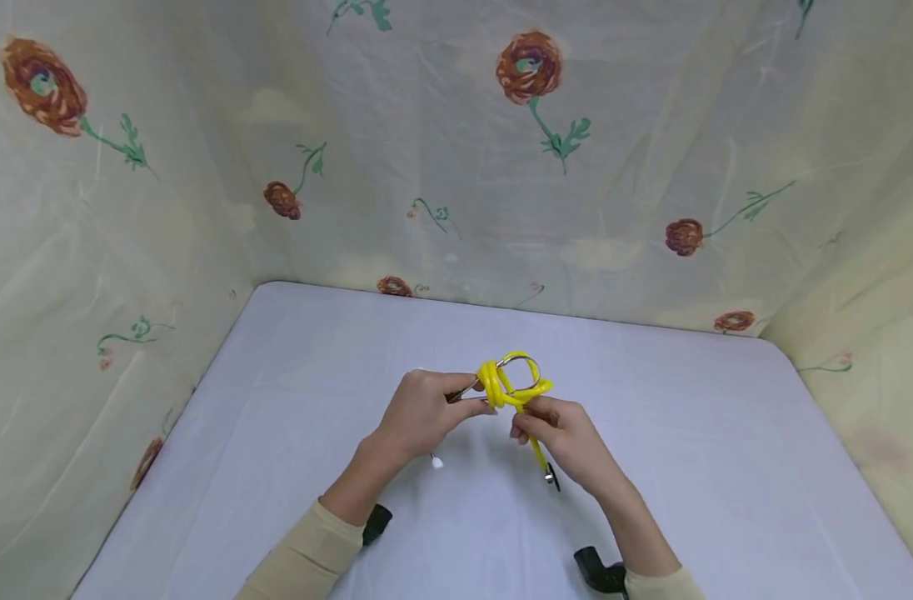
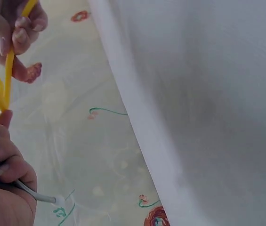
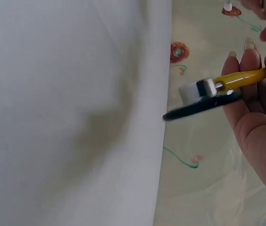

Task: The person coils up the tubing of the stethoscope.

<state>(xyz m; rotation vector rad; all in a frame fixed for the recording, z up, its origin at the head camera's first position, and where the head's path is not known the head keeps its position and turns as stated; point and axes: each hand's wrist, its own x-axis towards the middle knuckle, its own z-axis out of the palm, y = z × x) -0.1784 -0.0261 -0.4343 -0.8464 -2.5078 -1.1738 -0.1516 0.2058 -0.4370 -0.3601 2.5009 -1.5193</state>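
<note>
A stethoscope with yellow tubing [image 1: 491,383] is held above the table, its tube wound in loops around the metal headset. My left hand [image 1: 421,414] grips the headset beside the loops, thumb and forefinger at the yellow wraps. A white ear tip [image 1: 436,462] pokes out below that hand; in the left wrist view the ear tip [image 2: 60,201] ends a grey metal tube. My right hand [image 1: 565,437] pinches the yellow tube just right of the loops. Below its fingers dangles the chest piece [image 3: 203,99], a metal body with a dark flat disc.
A white-covered table [image 1: 336,350] with rounded far corners lies under both hands. Flower-printed pale curtains [image 1: 456,150] hang behind it and along both sides. Black devices [image 1: 599,571] sit at the two wrists.
</note>
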